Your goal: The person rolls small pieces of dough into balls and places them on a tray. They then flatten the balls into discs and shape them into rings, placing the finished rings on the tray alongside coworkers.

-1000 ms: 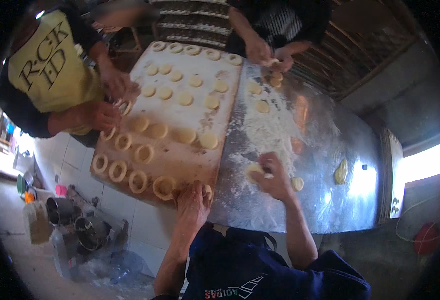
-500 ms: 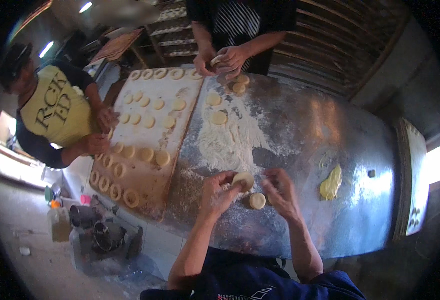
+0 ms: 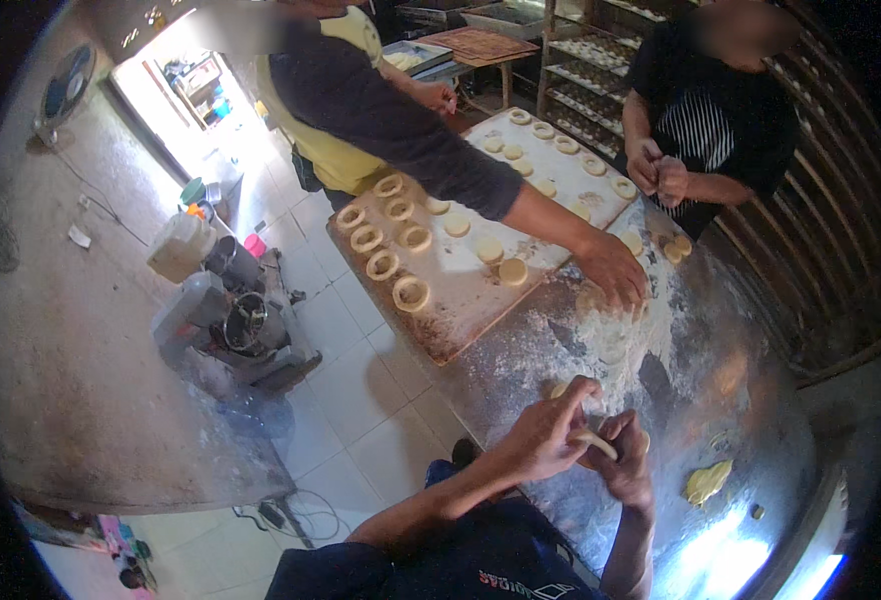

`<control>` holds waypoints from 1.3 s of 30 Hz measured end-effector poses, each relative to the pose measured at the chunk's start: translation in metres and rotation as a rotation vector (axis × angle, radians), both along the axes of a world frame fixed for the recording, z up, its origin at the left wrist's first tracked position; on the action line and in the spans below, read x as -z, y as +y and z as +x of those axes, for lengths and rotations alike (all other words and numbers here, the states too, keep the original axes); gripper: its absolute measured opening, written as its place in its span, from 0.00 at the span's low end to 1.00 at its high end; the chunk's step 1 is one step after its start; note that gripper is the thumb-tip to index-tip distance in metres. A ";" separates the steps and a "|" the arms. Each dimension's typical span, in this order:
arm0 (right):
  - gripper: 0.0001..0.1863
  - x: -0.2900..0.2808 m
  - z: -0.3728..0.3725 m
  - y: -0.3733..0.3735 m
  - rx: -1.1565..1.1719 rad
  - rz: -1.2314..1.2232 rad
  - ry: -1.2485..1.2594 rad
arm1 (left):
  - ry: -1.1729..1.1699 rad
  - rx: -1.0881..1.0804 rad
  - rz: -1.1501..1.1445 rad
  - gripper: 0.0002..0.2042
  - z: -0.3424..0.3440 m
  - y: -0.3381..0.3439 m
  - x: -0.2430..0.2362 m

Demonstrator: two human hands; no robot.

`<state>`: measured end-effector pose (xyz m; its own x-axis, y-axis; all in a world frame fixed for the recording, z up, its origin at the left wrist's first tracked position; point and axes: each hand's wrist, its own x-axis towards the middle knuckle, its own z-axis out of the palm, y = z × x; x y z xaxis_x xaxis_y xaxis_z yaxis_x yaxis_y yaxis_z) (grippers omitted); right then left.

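Between my two hands is a pale dough piece (image 3: 594, 443), seen almost edge-on, so I cannot tell if it has a hole. My left hand (image 3: 544, 440) grips its left side with bent fingers. Curled around its right side is my right hand (image 3: 629, 470). Partly hidden behind my left fingers, another dough round (image 3: 559, 391) lies on the metal table (image 3: 506, 385). Beyond my hands, a co-worker's hand (image 3: 616, 272) reaches down to the patch of flour (image 3: 626, 335).
A floured board (image 3: 441, 335) bears dough rings (image 3: 411, 293) and rounds (image 3: 512, 271). A yellow lump (image 3: 708, 483) lies on the table at right. Another person's hands (image 3: 658, 175) are together at the far side. A mixing machine (image 3: 246, 325) stands left on the tiled floor.
My view has swung left. My right hand has come in and taken hold of the dough piece in my left. The co-worker in yellow has stretched an arm across the board to the flour.
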<state>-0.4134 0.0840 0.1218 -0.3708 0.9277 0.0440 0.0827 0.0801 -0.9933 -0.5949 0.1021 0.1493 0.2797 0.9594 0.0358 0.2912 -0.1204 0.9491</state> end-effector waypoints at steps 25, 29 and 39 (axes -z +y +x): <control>0.26 -0.002 0.009 -0.068 0.003 -0.426 0.698 | -0.536 -0.654 -0.039 0.28 0.067 -0.074 0.022; 0.25 -0.003 0.008 -0.069 -0.021 -0.503 0.599 | -0.173 -0.563 0.834 0.28 0.062 -0.078 0.019; 0.21 -0.016 -0.075 -0.042 -0.019 -0.498 0.364 | 0.024 -0.420 1.045 0.32 -0.012 -0.061 0.029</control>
<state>-0.4884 0.0419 0.1373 -0.4300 0.8629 -0.2655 -0.2659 -0.4020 -0.8762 -0.6067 0.0407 0.1202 -0.0468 0.4802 0.8759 0.5124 -0.7412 0.4337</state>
